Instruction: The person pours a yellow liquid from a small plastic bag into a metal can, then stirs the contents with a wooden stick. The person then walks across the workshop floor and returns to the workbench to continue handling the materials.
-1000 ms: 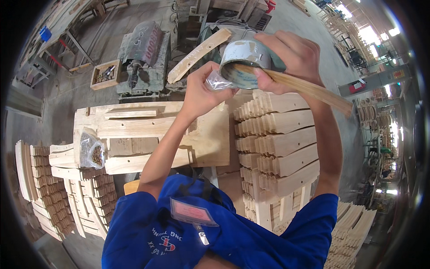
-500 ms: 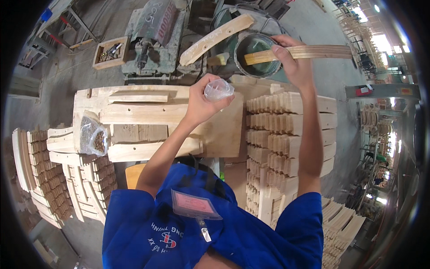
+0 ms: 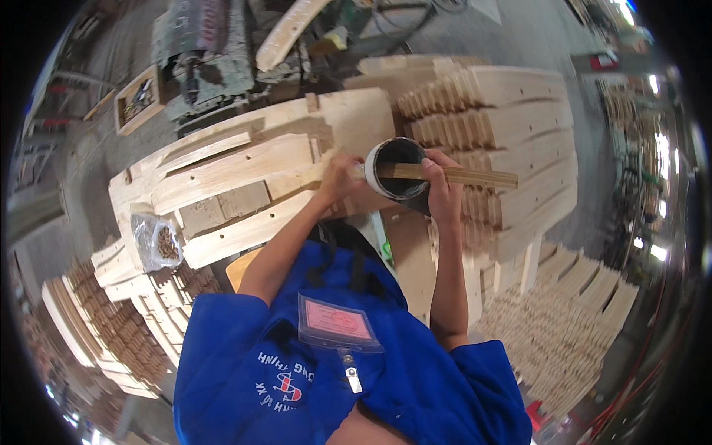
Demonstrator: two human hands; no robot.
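My right hand (image 3: 443, 189) grips the rim of a round pail (image 3: 373, 157), dark inside and pale outside. Under the same fingers lies a flat wooden stick (image 3: 486, 178), one end inside the pail and the other jutting out to the right. Against the pail's left side is my left hand (image 3: 341, 178), its fingers closed and partly blurred. A sliver of the clear plastic cup (image 3: 358, 172) shows between that hand and the pail; most of it is hidden. Both hands are above the right end of a wooden workbench (image 3: 363, 115).
Curved wooden pieces (image 3: 237, 174) and a plastic bag (image 3: 152, 241) of small brown bits lie on the bench. Tall stacks of wooden parts (image 3: 519, 133) stand at right. Behind the bench are a machine (image 3: 200, 81) and a wooden box (image 3: 141, 100) of small items.
My right hand has brought the pail and stick from the far side toward me, over the bench. My left hand with the cup has come down beside the pail. The view has shifted.
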